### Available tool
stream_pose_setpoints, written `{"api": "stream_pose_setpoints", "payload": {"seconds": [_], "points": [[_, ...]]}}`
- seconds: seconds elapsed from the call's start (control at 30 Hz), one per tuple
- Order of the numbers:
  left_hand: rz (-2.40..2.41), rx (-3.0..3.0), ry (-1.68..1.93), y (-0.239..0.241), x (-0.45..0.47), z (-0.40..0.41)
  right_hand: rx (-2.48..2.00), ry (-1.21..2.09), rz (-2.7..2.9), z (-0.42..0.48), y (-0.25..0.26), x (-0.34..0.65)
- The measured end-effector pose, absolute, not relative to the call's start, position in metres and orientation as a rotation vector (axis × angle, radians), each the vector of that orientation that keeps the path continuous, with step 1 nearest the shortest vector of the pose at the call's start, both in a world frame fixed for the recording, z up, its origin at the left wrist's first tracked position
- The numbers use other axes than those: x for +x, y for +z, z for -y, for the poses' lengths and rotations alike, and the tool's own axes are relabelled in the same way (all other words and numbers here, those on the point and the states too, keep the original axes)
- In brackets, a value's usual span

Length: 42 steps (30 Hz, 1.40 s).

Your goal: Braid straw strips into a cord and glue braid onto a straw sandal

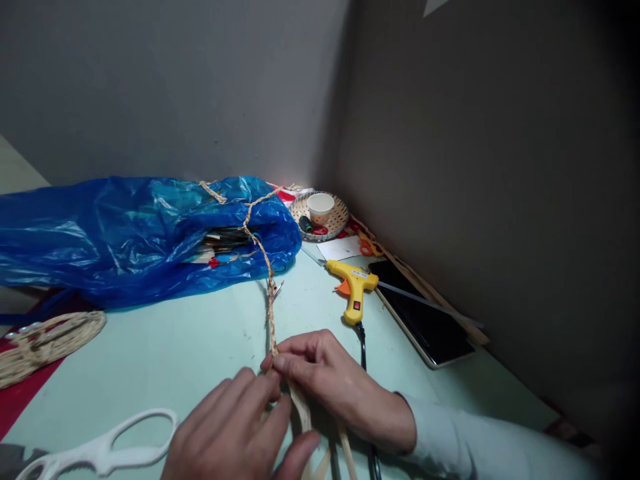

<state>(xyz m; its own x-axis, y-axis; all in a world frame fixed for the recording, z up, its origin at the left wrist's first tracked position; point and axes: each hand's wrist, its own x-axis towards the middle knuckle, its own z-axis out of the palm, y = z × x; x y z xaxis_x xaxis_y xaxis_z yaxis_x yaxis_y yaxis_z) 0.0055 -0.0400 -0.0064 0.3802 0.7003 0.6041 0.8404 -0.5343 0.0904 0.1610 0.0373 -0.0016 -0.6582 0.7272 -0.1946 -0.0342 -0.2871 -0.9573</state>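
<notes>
A thin straw-coloured braid [259, 245] runs from the back of the table, over a blue plastic bag, down to my hands. My right hand [340, 380] pinches its near end between thumb and fingers. Close against it, my left hand [235, 427] is closed with curled fingers at the strands just below that pinch; its fingertips are partly hidden. Loose flat strands [300, 407] hang from the braid between and below my hands. A small metal clip or pin [278, 289] lies beside the braid.
The blue plastic bag [100, 233] fills the back left. White-handled scissors [115, 450] and a coiled braid bundle [50, 340] lie left. To the right are a yellow glue gun [356, 283], a phone [425, 320], orange-handled scissors [370, 248] and a woven tray [340, 212] holding a cup [321, 205].
</notes>
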Motion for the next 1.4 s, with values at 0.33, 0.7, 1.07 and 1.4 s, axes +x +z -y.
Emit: {"api": "stream_pose_setpoints", "payload": {"seconds": [0.33,0.7,1.07,1.4], "points": [[3.124,-2.446,-2.204,-0.005,0.003,0.003,-0.596,1.990,1.570,-0.041,-0.003,0.164],[3.134,-2.395,-1.797,-0.007,0.010,0.009,-1.153,1.058,2.516,-0.027,0.024,0.178],[2.972,-2.378,-1.871,-0.020,0.006,0.004,-1.032,0.261,2.727,-0.027,-0.009,0.168],[3.048,-2.475,-1.929,-0.007,0.005,0.011,-1.079,0.801,2.617,-0.016,-0.003,0.167]]}}
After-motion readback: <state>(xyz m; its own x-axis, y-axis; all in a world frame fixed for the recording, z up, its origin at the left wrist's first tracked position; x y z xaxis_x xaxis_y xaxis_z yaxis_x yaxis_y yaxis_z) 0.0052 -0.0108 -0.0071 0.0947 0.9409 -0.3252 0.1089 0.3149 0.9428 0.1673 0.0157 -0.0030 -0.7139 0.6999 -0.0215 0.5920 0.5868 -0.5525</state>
